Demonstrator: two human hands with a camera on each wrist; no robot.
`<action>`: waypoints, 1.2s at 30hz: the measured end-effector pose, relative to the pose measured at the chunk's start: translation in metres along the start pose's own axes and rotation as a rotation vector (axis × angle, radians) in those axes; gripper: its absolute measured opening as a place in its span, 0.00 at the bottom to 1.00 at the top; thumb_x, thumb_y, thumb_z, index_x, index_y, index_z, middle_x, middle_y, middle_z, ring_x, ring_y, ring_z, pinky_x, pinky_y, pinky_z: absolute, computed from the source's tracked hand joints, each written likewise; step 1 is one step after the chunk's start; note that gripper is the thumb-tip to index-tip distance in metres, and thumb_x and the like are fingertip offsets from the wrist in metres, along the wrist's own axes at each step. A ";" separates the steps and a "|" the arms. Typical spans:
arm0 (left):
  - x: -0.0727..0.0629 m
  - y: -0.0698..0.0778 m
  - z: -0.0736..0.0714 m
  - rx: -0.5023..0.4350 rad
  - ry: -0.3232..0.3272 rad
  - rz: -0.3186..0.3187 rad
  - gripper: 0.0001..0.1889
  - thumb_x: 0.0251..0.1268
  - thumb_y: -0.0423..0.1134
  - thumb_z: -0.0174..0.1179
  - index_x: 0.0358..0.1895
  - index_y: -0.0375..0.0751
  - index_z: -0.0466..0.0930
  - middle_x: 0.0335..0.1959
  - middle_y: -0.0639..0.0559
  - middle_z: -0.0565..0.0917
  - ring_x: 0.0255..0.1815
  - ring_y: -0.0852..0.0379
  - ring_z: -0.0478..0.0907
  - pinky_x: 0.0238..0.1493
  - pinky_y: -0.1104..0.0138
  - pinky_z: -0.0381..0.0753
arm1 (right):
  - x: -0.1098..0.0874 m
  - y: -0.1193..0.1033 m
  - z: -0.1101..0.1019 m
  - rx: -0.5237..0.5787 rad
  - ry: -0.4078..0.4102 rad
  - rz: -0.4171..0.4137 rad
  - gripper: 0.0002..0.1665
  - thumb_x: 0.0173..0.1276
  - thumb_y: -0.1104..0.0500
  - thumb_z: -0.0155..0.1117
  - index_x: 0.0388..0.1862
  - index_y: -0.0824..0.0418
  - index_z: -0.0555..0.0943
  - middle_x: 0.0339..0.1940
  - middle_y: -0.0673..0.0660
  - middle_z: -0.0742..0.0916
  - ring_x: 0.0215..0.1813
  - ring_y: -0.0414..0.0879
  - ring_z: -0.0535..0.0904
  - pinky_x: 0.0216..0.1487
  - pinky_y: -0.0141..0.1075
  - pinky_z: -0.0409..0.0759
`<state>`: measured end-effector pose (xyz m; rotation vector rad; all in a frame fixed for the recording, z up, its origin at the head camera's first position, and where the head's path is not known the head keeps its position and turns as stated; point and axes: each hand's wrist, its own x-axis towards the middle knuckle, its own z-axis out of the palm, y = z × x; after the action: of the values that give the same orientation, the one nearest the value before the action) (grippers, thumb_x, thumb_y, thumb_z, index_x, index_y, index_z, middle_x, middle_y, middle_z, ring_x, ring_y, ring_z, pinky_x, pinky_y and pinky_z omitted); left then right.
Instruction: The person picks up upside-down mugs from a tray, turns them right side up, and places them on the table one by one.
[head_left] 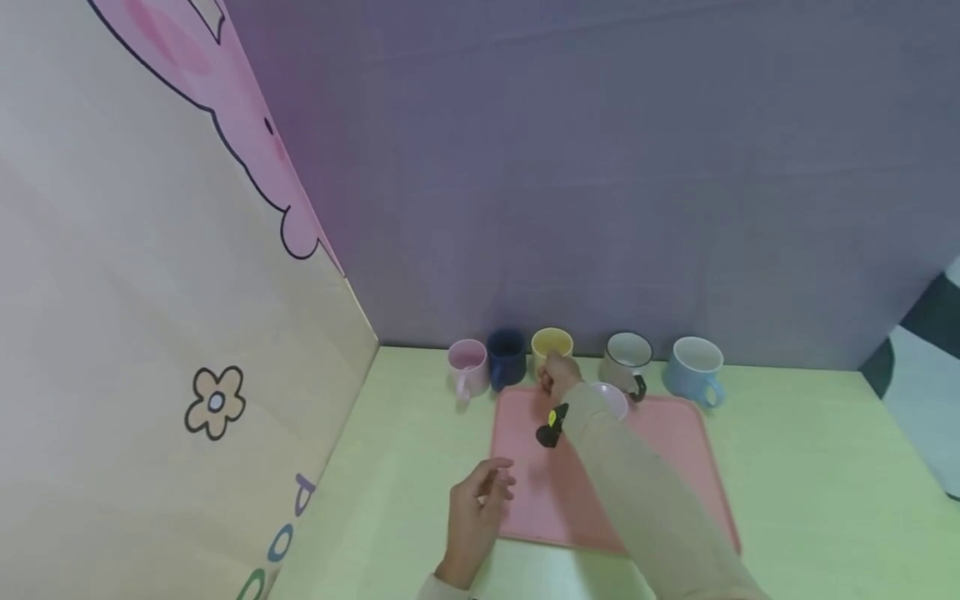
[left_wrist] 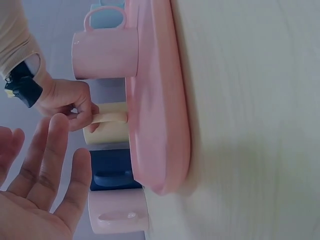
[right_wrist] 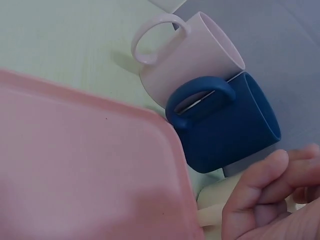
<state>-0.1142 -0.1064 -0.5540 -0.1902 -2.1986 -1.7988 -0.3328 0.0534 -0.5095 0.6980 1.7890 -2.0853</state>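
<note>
My right hand (head_left: 561, 377) reaches over the far edge of the pink tray (head_left: 525, 508) and pinches the handle of a yellow mug (head_left: 551, 340). That mug stands upright behind the tray; the left wrist view shows the curled fingers at its handle (left_wrist: 110, 117). Close to its left is a navy blue mug (right_wrist: 230, 132), with a pink mug (right_wrist: 192, 65) beside that. My left hand (head_left: 476, 512) hovers by the tray's near left corner, fingers relaxed and holding nothing. A pale pink mug (left_wrist: 105, 52) sits on the tray, partly hidden by my right forearm in the head view.
Right of the yellow mug stand a whitish mug (head_left: 626, 354) with a dark rim and handle, and a light blue mug (head_left: 690, 379). A grey-purple wall (head_left: 600, 183) rises behind the row. A pale panel with drawings (head_left: 150, 292) borders the table's left side.
</note>
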 end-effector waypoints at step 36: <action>0.001 0.001 0.006 0.017 -0.077 -0.107 0.13 0.73 0.29 0.58 0.53 0.49 0.82 0.35 0.41 0.89 0.30 0.45 0.86 0.29 0.63 0.87 | -0.033 0.004 -0.001 -0.099 -0.088 0.026 0.22 0.76 0.61 0.43 0.64 0.71 0.67 0.18 0.49 0.74 0.17 0.37 0.67 0.23 0.29 0.68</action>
<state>-0.1154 -0.1000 -0.5543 -0.1432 -2.3169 -1.8575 -0.3027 0.0507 -0.4952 0.5905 1.8111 -1.9645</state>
